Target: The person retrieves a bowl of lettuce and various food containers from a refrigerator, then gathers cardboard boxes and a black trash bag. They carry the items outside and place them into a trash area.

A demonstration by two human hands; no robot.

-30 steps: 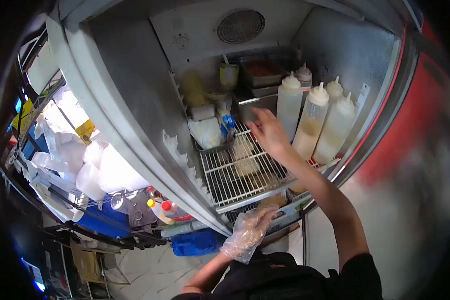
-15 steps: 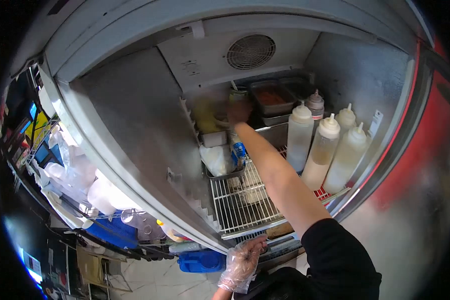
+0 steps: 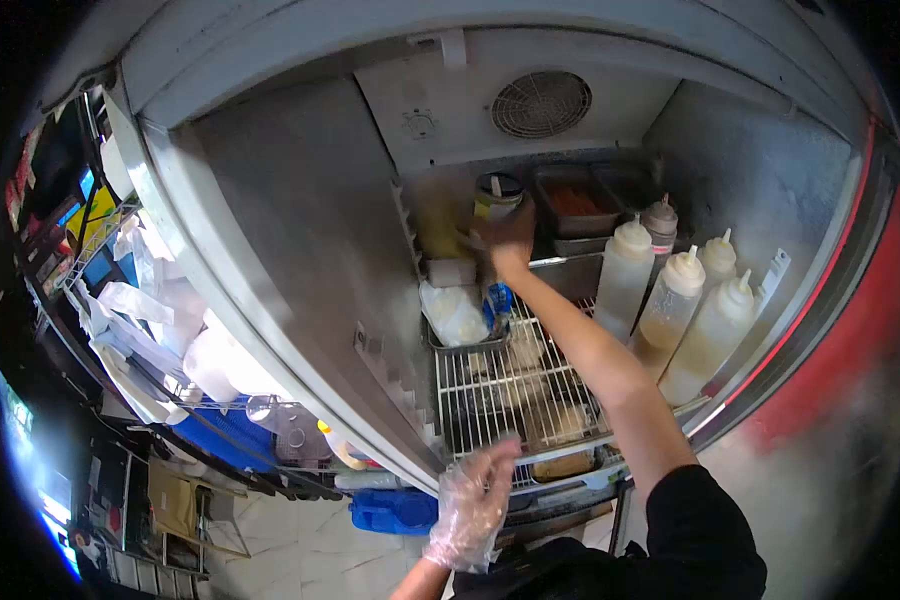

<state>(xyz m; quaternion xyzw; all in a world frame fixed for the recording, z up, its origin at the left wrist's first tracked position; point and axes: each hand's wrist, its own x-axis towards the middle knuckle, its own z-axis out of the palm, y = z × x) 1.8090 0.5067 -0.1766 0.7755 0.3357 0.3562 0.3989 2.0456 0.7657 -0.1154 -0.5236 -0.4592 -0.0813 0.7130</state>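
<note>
A: Where is the right hand (image 3: pixel 507 238)?
B: Far part of the cabinet, bare, in front of the tin (image 3: pixel 493 207). Fingers blurred; can't tell how far they open, or whether they have hold of anything.

A: And the tin?
B: Far side, just left of the steel pan (image 3: pixel 588 237) with reddish food. Upright, round, label pale and greenish, a light-coloured stick (image 3: pixel 495 186) jutting from its dark mouth.

A: Handling?
B: Stiff wall, I'd judge, not fragile; weight depends on the fill, which I can't see. Possibly slick if damp. Best taken round the sides, below the rim, clear of the stick.

A: Left hand (image 3: pixel 467 505)?
B: Near side, in a thin, crinkled clear glove. Fingers loosely parted, nothing seen in them.

A: Textures nearby?
B: Left: white bag (image 3: pixel 455 315), soft and rumpled, beside a shiny blue packet (image 3: pixel 498 300). Right: tall squeeze bottles (image 3: pixel 625 278), cloudy, smooth, with tapered nozzles; likely pliable. Under the reaching arm, the wire shelf (image 3: pixel 458 386), hard thin bars, pale coating.
</note>
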